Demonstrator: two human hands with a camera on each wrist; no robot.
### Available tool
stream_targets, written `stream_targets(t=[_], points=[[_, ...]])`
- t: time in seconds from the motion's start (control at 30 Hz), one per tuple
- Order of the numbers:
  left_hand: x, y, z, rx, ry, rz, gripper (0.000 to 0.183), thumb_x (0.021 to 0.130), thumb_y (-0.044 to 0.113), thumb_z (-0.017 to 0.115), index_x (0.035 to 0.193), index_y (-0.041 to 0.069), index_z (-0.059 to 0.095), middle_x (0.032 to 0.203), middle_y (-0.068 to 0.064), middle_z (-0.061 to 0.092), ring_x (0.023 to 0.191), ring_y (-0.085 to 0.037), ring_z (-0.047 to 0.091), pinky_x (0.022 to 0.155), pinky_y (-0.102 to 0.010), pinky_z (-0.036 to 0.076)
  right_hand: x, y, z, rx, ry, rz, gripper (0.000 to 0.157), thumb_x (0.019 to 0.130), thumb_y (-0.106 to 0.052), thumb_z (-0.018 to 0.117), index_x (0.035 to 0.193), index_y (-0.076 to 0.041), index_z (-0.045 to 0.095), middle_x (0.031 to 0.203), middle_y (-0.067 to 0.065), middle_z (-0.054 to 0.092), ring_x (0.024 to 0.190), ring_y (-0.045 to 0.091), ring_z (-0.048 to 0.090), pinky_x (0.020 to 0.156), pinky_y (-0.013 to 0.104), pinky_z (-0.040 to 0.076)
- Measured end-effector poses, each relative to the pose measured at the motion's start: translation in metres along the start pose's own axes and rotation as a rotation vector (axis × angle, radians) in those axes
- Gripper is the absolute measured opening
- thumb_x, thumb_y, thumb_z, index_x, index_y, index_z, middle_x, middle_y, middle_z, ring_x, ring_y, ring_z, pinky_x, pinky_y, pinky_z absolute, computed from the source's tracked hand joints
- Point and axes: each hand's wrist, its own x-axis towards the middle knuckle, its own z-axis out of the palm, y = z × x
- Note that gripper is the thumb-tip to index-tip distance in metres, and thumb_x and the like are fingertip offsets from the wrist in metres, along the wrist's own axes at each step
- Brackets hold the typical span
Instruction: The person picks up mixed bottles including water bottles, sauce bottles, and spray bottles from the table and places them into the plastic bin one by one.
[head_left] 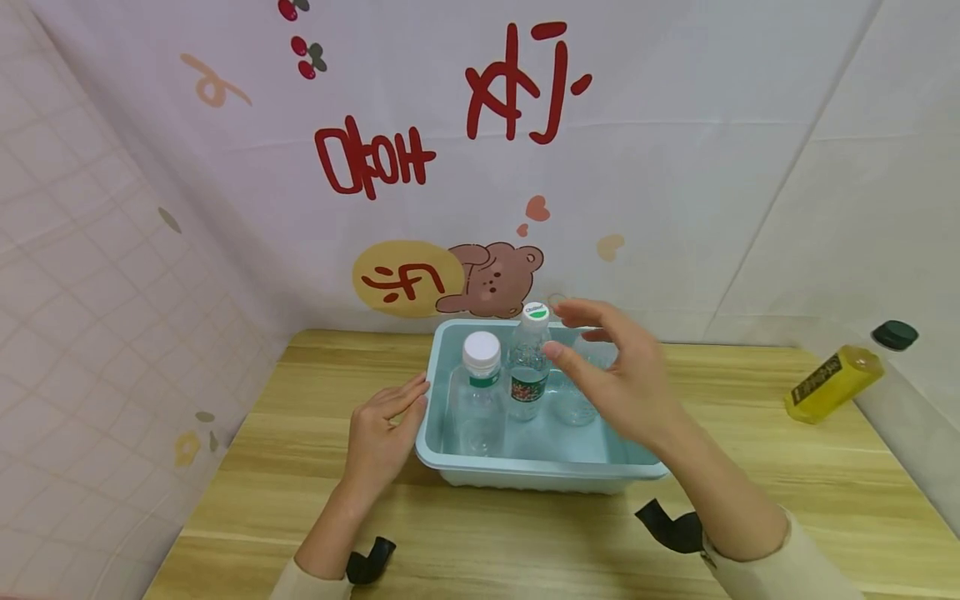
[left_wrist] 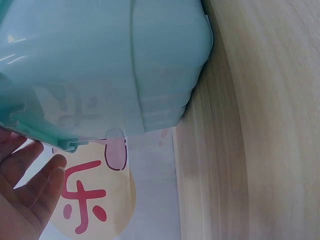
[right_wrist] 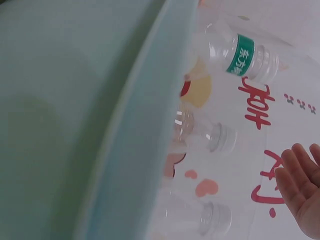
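A light-blue plastic basin stands on the table with three clear bottles upright inside. The left bottle has a white cap and a green band. In the middle is a bottle with a dark patterned label and a white-and-green cap. My right hand partly hides the third bottle. With straight fingers, my left hand touches the basin's left rim; the left wrist view shows its fingers at that rim. Above the basin's right side, my right hand holds nothing, its fingers spread beside the middle bottle's cap.
A bottle of yellow liquid with a dark cap stands to the right on the wooden table. Behind the basin hangs a white printed cloth. Black straps hang near both wrists.
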Motion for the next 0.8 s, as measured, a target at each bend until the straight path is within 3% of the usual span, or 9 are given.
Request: stream_targets(t=[0.23, 0.5, 0.63, 0.8], points=[[0.002, 0.001, 0.000, -0.002, 0.000, -0.011, 0.025, 0.094, 0.003, 0.075, 0.119, 0.004, 0.079, 0.127, -0.003, 0.073, 0.116, -0.024, 0.071, 0.096, -0.047, 0.056, -0.006, 0.008, -0.025, -0.084, 0.038, -0.065, 0.045, 0.083, 0.006, 0.083, 0.126, 0.000, 0.070, 0.120, 0.007, 0.075, 0.110, 0.016, 0.066, 0.094, 0.021, 0.049], [0.001, 0.001, 0.000, 0.002, 0.006, -0.006, 0.025, 0.093, 0.002, 0.075, 0.117, 0.004, 0.080, 0.126, -0.004, 0.074, 0.115, -0.024, 0.071, 0.097, -0.018, 0.050, -0.010, 0.021, -0.046, -0.193, 0.047, -0.113, 0.048, 0.079, 0.004, 0.085, 0.125, 0.000, 0.070, 0.116, 0.013, 0.074, 0.109, 0.014, 0.065, 0.098, 0.019, 0.045], [0.001, 0.001, 0.001, -0.003, 0.008, -0.008, 0.025, 0.093, 0.002, 0.075, 0.117, 0.004, 0.080, 0.126, -0.004, 0.074, 0.115, -0.024, 0.071, 0.096, -0.013, 0.047, -0.013, 0.028, -0.056, -0.246, 0.054, -0.121, 0.051, 0.079, 0.002, 0.085, 0.127, -0.001, 0.070, 0.118, 0.012, 0.074, 0.112, 0.011, 0.064, 0.100, 0.015, 0.042], [0.001, 0.001, 0.001, -0.008, 0.011, -0.003, 0.024, 0.093, 0.001, 0.075, 0.117, 0.003, 0.080, 0.126, -0.006, 0.074, 0.114, -0.026, 0.072, 0.096, -0.010, 0.047, -0.019, 0.039, -0.067, -0.305, 0.063, -0.128, 0.053, 0.079, 0.000, 0.086, 0.129, -0.001, 0.069, 0.121, 0.015, 0.074, 0.112, 0.022, 0.066, 0.102, 0.012, 0.040]])
